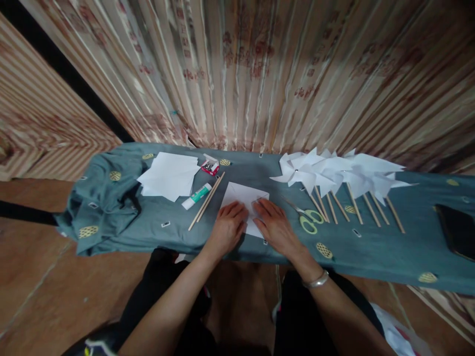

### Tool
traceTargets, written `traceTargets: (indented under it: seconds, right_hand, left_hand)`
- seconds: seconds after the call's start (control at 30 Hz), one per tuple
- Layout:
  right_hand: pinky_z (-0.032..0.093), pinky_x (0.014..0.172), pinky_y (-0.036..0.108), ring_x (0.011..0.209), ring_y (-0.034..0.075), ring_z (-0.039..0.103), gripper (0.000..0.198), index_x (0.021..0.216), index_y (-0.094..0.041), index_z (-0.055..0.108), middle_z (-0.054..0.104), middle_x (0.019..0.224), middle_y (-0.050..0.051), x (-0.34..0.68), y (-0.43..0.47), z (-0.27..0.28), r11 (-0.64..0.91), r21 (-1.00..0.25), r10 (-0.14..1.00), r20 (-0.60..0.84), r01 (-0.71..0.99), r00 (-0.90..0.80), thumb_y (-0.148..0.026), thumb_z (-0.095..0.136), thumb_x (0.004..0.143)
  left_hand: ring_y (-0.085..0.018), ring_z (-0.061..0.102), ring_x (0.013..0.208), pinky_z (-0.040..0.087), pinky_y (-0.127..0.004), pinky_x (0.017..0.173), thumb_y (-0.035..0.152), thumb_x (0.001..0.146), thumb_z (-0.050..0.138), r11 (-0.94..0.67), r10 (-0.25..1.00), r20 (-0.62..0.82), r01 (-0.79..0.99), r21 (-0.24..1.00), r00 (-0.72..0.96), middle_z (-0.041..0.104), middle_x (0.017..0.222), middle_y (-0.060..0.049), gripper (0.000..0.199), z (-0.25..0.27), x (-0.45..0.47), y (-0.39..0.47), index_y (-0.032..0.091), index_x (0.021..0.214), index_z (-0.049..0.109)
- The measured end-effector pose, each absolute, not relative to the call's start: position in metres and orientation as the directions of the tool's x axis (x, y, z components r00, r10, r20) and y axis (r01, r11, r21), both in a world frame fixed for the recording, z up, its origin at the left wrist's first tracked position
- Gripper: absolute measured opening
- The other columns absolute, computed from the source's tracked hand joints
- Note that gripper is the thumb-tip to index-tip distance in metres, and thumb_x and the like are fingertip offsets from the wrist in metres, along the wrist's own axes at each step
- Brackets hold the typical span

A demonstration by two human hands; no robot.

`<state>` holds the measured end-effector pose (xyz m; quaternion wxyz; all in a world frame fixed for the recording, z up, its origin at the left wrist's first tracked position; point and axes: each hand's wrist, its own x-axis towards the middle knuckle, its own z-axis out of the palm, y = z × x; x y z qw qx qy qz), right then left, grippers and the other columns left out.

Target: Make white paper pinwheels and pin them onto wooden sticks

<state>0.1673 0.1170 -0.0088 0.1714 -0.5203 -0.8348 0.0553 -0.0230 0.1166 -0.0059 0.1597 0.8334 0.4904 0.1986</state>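
Observation:
A square sheet of white paper [243, 193] with faint crease lines lies on the cloth in front of me. My left hand [230, 222] rests on its left side, fingers slightly bent and pressed to the paper. On the right side lies my right hand [274, 222], its fingers stretched out over the right edge of the sheet. Neither hand grips anything that I can see. Just right of my right hand are scissors [308, 220] with light green handles. Two wooden sticks [208, 200] and a glue stick [196, 196] lie left of the sheet.
A stack of white paper sheets [168, 175] lies at the left, beside a small red box [211, 165] of metal pins. Several white paper pinwheels [341, 173] on wooden sticks overlap at the right. A dark phone [455, 230] lies far right on the green-blue cloth [237, 254].

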Motion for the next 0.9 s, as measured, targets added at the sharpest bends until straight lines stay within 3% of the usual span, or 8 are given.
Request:
traceTargets:
  seconds: [0.23, 0.6, 0.77, 0.9]
  right_hand:
    - [0.045, 0.105, 0.052, 0.124, 0.03, 0.054, 0.039, 0.129, -0.015, 0.058, 0.06, 0.131, 0.017, 0.17, 0.125, -0.017, 0.466, -0.386, 0.875, 0.333, 0.796, -0.351, -0.03, 0.045, 0.095]
    - [0.053, 0.096, 0.05, 0.111, 0.029, 0.063, 0.03, 0.115, -0.016, 0.065, 0.067, 0.118, 0.016, 0.164, 0.139, -0.02, 0.45, -0.397, 0.857, 0.443, 0.8, -0.263, -0.029, 0.046, 0.095]
    - [0.052, 0.094, 0.047, 0.103, 0.028, 0.064, 0.03, 0.107, -0.014, 0.068, 0.072, 0.106, 0.015, 0.164, 0.142, -0.016, 0.396, -0.392, 0.868, 0.455, 0.83, -0.199, -0.028, 0.044, 0.096]
    - [0.051, 0.093, 0.047, 0.1, 0.027, 0.065, 0.031, 0.106, -0.015, 0.069, 0.072, 0.107, 0.015, 0.164, 0.143, -0.015, 0.388, -0.427, 0.862, 0.482, 0.817, -0.158, -0.029, 0.044, 0.095]
  left_hand:
    - [-0.034, 0.033, 0.142, 0.028, -0.06, 0.112, 0.017, 0.085, 0.059, -0.361, 0.931, 0.132, 0.817, 0.449, 0.339, 0.047, 0.147, -0.016, 0.04, 0.002, -0.014, 0.124, 0.017, 0.125, 0.06]
    - [-0.033, 0.044, 0.133, 0.042, -0.054, 0.1, 0.018, 0.088, 0.057, -0.309, 0.948, 0.095, 0.803, 0.51, 0.305, 0.052, 0.143, -0.016, 0.037, 0.017, -0.014, 0.129, 0.016, 0.124, 0.061]
    - [-0.028, 0.053, 0.12, 0.046, -0.047, 0.099, 0.018, 0.09, 0.052, -0.366, 0.929, 0.258, 0.748, 0.553, 0.264, 0.063, 0.128, -0.012, 0.031, 0.016, -0.044, 0.136, 0.017, 0.119, 0.065]
    - [-0.028, 0.055, 0.111, 0.047, -0.047, 0.099, 0.02, 0.086, 0.056, -0.234, 0.92, 0.393, 0.812, 0.535, 0.007, 0.066, 0.12, -0.012, 0.032, 0.014, -0.095, 0.146, 0.016, 0.117, 0.066]
